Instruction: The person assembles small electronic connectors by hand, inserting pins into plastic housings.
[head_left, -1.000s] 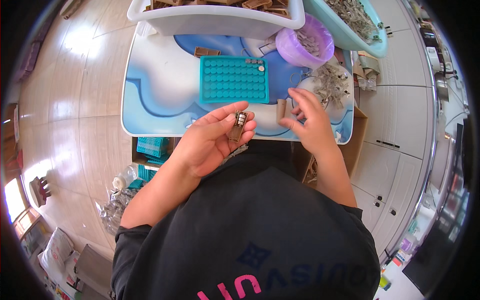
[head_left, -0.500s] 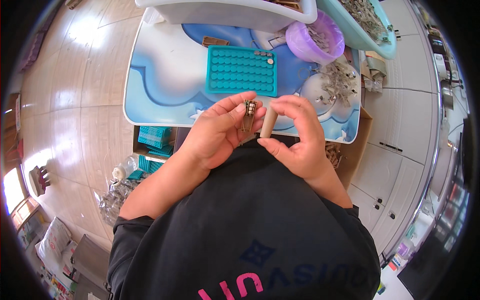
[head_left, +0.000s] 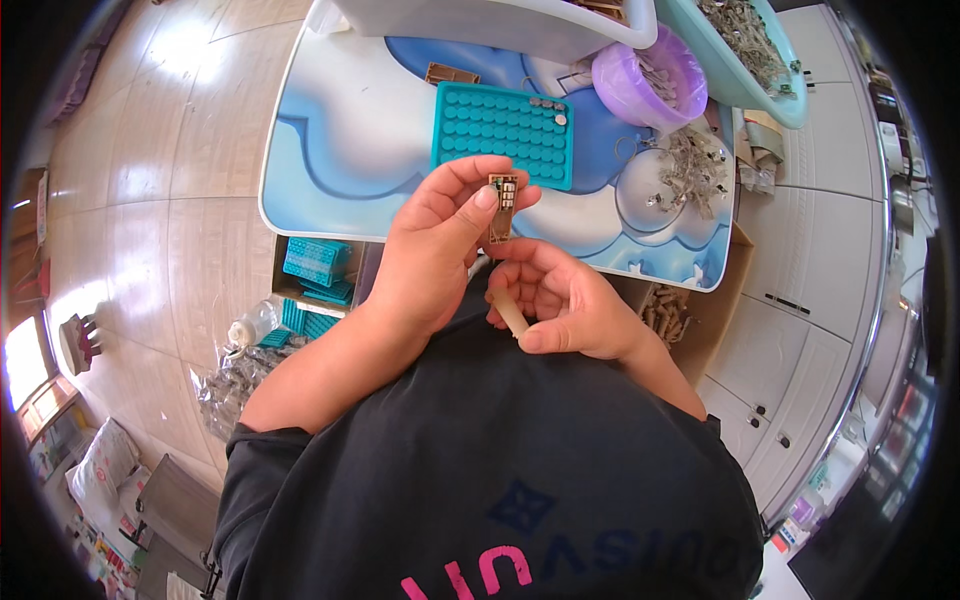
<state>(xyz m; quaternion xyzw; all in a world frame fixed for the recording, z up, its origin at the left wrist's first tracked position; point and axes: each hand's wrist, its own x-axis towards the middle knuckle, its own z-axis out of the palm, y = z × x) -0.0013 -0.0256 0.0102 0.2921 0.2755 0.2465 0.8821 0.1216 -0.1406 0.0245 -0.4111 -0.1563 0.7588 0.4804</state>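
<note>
My left hand (head_left: 440, 250) pinches a small brown circuit board strip (head_left: 500, 208) between thumb and fingers, held up in front of my chest. My right hand (head_left: 570, 305) sits just below it, fingertips touching the strip's lower end, and grips a short beige tube (head_left: 512, 316) in its palm. Behind the hands a teal tray (head_left: 500, 122) with rows of round wells lies on the blue and white table (head_left: 340, 150); a few small metal discs sit in its far right corner.
A purple bowl (head_left: 640, 85) and a pale green tub (head_left: 740, 50) of small parts stand at the back right, a white bin (head_left: 480, 20) at the back. Loose metal pieces (head_left: 685, 170) lie on the table. Stacked teal trays (head_left: 315, 265) and a cardboard box (head_left: 670, 310) sit below.
My right hand left the table with the beige tube and came under my left hand. My left hand turned the strip upright, and both hands rose toward my chest.
</note>
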